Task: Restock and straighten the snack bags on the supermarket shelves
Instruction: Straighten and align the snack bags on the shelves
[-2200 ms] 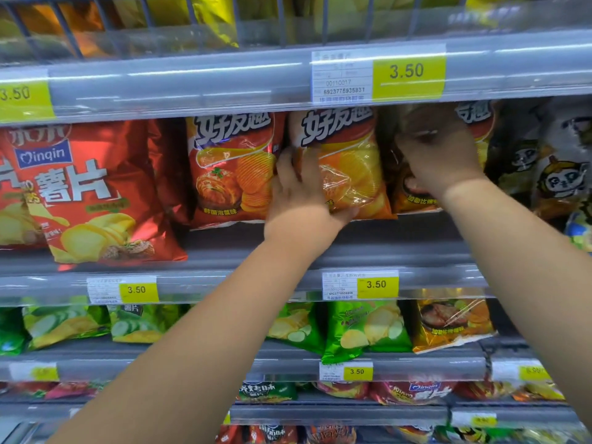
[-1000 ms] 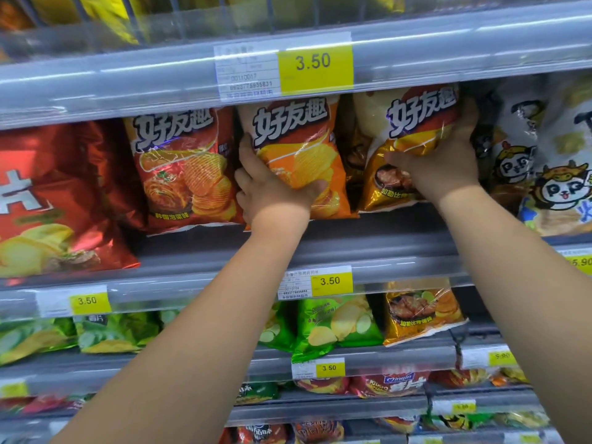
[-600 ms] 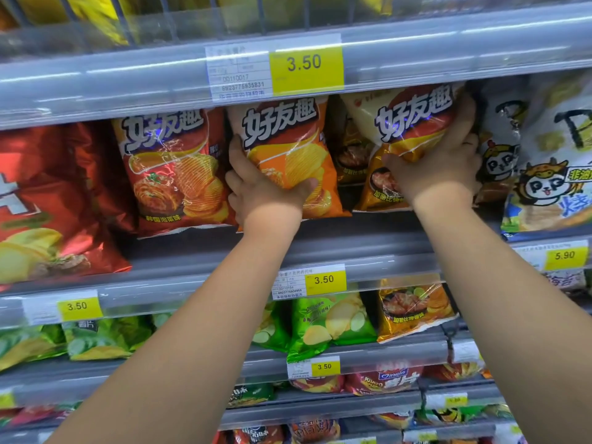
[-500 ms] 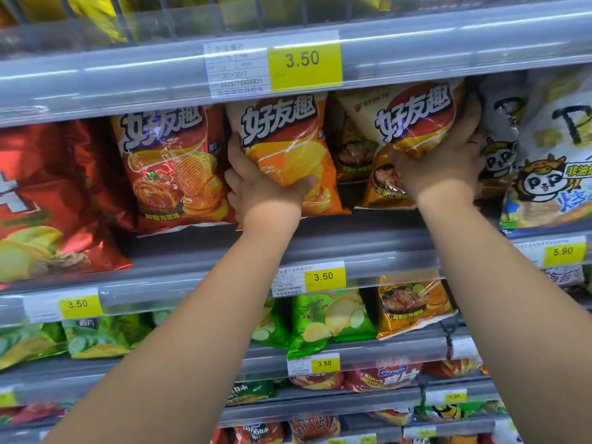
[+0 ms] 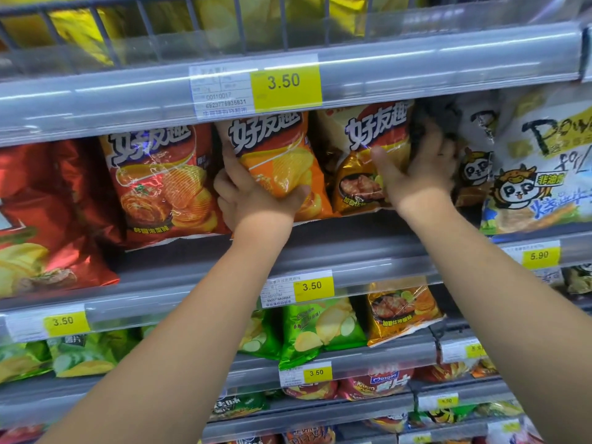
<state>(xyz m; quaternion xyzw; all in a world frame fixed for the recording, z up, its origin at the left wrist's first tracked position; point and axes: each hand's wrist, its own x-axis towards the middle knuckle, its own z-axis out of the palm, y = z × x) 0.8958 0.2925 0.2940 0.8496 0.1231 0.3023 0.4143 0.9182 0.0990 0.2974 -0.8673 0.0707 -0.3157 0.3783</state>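
Snack bags are stood upright and face-forward in a row on the middle shelf [image 5: 336, 248], across the centre of the frame. An orange bag [image 5: 275, 161] is gripped by the left hand [image 5: 253, 200]. The thumb is laid across its lower front and the fingers [image 5: 226, 187] are curled behind its left edge, apparently so that it can be squared up and kept from tipping. Just to its right, a gold bag [image 5: 368, 155] is held by the right hand [image 5: 423, 174], with the thumb on the printed face and the fingers wrapped round the right edge, though the fingertips there are blurred. This bag sits slightly askew and is wedged against a white panda bag [image 5: 538, 174], so it is judged to be the one being straightened.

Left of the orange bag, and touching it, a red-orange bag [image 5: 160, 181] is seen. A large red bag [image 5: 38, 219] lies at the left edge of the frame.

Yellow bags are held in the wire basket [image 5: 243, 30] along the top of the frame. On the lower shelf [image 5: 368, 354], green bags [image 5: 314, 331] are kept beside a second gold bag [image 5: 400, 312].
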